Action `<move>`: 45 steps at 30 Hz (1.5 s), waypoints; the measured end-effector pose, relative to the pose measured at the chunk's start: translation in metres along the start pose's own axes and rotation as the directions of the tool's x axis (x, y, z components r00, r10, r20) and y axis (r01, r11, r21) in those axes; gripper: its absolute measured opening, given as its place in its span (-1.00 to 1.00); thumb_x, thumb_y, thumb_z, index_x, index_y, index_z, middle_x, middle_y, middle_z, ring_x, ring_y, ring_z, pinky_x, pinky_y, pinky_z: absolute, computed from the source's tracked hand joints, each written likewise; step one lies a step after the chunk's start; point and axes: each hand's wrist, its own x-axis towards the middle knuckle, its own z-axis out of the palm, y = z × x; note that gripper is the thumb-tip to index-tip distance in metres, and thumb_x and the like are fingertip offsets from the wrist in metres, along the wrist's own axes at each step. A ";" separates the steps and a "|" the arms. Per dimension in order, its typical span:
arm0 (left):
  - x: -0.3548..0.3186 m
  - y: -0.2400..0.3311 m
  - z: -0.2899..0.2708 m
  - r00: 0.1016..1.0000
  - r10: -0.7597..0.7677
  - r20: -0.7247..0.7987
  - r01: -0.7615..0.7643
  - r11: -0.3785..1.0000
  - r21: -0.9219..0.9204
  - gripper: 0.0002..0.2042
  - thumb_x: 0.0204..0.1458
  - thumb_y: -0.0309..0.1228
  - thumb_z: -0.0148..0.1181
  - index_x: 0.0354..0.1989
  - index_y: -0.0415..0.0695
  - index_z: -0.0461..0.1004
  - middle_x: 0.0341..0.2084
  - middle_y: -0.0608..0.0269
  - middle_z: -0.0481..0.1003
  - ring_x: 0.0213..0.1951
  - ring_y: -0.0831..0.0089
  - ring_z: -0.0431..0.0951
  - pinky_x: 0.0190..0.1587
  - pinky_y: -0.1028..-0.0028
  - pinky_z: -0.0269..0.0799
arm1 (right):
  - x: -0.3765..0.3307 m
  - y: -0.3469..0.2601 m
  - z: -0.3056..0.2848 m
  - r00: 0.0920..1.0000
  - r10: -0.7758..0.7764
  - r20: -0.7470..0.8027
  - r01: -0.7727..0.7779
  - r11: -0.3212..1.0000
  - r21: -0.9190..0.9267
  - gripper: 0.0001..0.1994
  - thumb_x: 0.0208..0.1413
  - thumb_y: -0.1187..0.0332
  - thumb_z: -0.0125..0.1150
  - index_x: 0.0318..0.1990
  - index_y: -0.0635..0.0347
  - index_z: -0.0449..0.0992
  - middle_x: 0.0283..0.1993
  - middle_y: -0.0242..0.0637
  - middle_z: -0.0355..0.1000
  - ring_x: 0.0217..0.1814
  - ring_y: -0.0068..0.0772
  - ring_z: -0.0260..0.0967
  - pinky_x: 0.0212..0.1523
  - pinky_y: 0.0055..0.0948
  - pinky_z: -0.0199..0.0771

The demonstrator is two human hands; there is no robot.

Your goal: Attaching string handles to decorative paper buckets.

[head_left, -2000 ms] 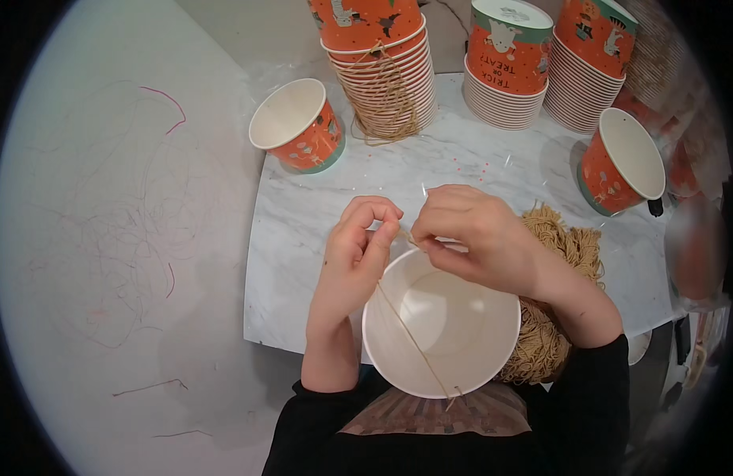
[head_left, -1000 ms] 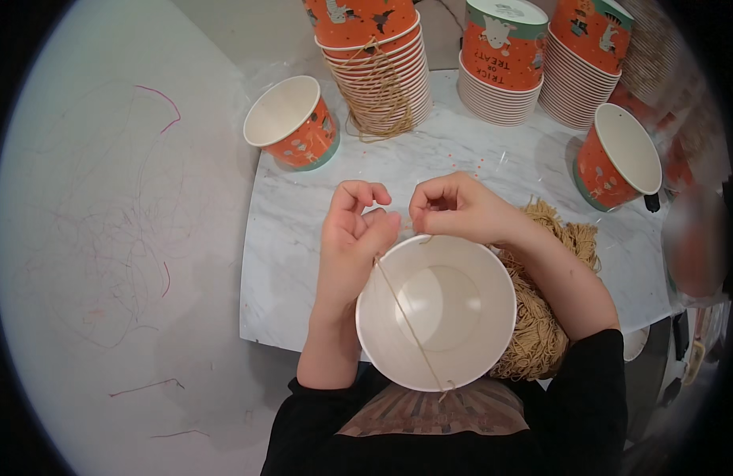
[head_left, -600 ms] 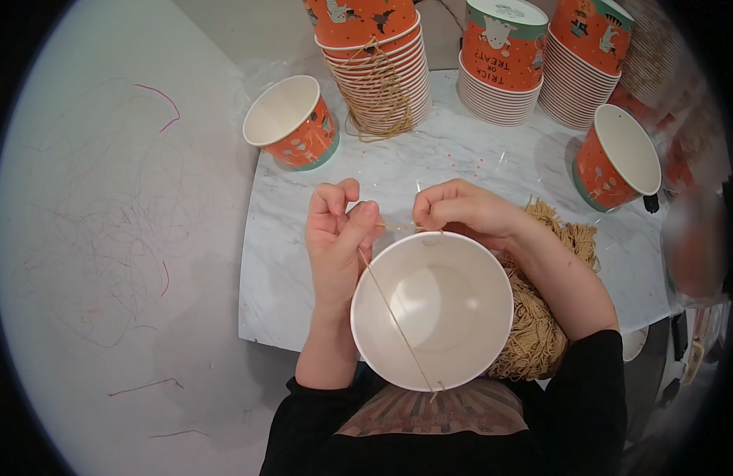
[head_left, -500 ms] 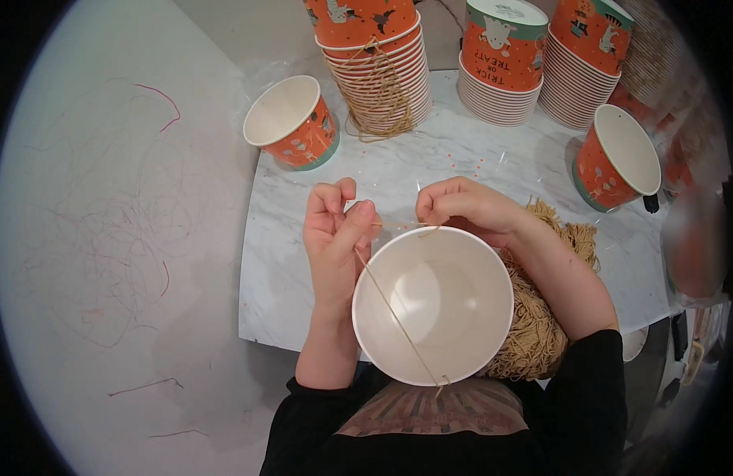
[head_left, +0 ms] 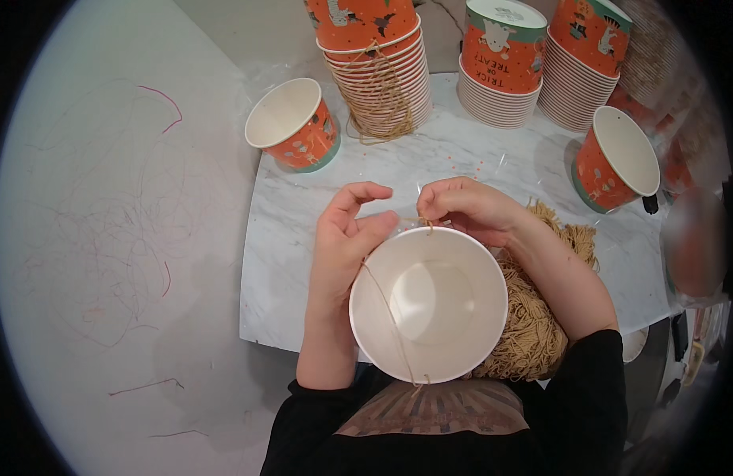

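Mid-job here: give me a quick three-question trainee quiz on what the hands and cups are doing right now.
1. True or false: a thin twine runs across the mouth of the white-lined cup in front of the person.
2. Multiple choice: where does the right hand pinch the twine? A) at the cup's far rim B) at the cup's near rim C) on the yarn bundle
3. Fill in: the left hand rests against the cup's ____ side.

Key: 1 true; 2 A; 3 left.
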 end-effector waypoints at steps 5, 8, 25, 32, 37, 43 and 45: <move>0.008 -0.013 -0.013 0.993 -0.075 0.093 0.057 0.983 0.175 -0.83 0.18 -0.47 0.34 -0.13 -0.28 0.54 -0.51 0.30 0.60 -0.50 0.68 0.56 -0.46 0.63 0.44 | 0.001 0.000 0.008 1.000 0.008 -0.014 -0.008 1.000 0.013 -0.89 0.15 0.41 0.19 -0.32 0.24 0.58 -0.35 -0.43 0.48 -0.35 -0.67 0.38 -0.29 -0.64 0.40; 0.010 -0.015 -0.022 0.990 -0.064 0.123 0.041 0.983 0.180 -0.84 0.19 -0.50 0.32 -0.12 -0.28 0.55 -0.44 0.28 0.62 -0.44 0.67 0.58 -0.40 0.64 0.45 | 0.002 0.000 0.007 1.000 -0.010 -0.020 0.010 1.000 0.022 -0.90 0.15 0.42 0.19 -0.31 0.24 0.57 -0.36 -0.43 0.48 -0.35 -0.68 0.39 -0.28 -0.64 0.40; 0.011 -0.019 -0.005 0.986 -0.129 0.106 0.108 0.978 0.181 -0.85 0.28 -0.42 0.17 -0.30 -0.23 0.53 -0.41 0.35 0.58 -0.39 0.69 0.50 -0.34 0.62 0.40 | -0.001 0.003 0.010 1.000 0.015 0.007 -0.015 1.000 -0.022 -0.91 0.11 0.43 0.17 -0.33 0.21 0.56 -0.39 -0.45 0.48 -0.43 -0.69 0.37 -0.38 -0.65 0.38; 0.009 -0.016 -0.004 0.993 -0.114 0.022 0.109 0.980 0.167 -0.90 0.18 -0.52 0.14 -0.40 -0.22 0.50 -0.51 0.41 0.52 -0.47 0.73 0.43 -0.42 0.65 0.30 | 0.001 0.004 0.004 0.996 0.070 0.055 -0.070 0.998 -0.001 -0.91 0.05 0.43 0.15 -0.35 0.22 0.56 -0.40 -0.49 0.45 -0.42 -0.69 0.33 -0.38 -0.60 0.37; 0.008 -0.016 -0.004 0.997 -0.072 0.002 0.071 0.983 0.170 -0.89 0.17 -0.53 0.13 -0.41 -0.21 0.49 -0.53 0.43 0.51 -0.50 0.75 0.40 -0.45 0.65 0.28 | 0.001 0.002 0.003 0.996 0.062 0.064 -0.063 0.998 0.004 -0.91 0.10 0.43 0.17 -0.32 0.21 0.58 -0.38 -0.48 0.47 -0.38 -0.68 0.38 -0.34 -0.59 0.42; 0.008 -0.020 -0.007 0.998 -0.063 0.013 0.059 0.982 0.180 -0.89 0.17 -0.53 0.12 -0.42 -0.20 0.47 -0.54 0.48 0.48 -0.50 0.79 0.37 -0.45 0.67 0.24 | 0.001 0.003 0.007 0.997 0.067 0.024 -0.067 0.997 0.026 -0.91 0.13 0.43 0.18 -0.33 0.21 0.57 -0.39 -0.47 0.48 -0.41 -0.68 0.39 -0.35 -0.62 0.42; 0.009 -0.022 -0.008 0.998 -0.056 0.009 0.054 0.981 0.188 -0.88 0.17 -0.53 0.12 -0.43 -0.20 0.47 -0.54 0.49 0.47 -0.49 0.79 0.37 -0.45 0.67 0.23 | 0.003 0.005 0.006 0.998 0.057 0.019 -0.057 0.998 0.036 -0.92 0.11 0.43 0.17 -0.34 0.21 0.56 -0.41 -0.47 0.47 -0.43 -0.68 0.37 -0.37 -0.62 0.41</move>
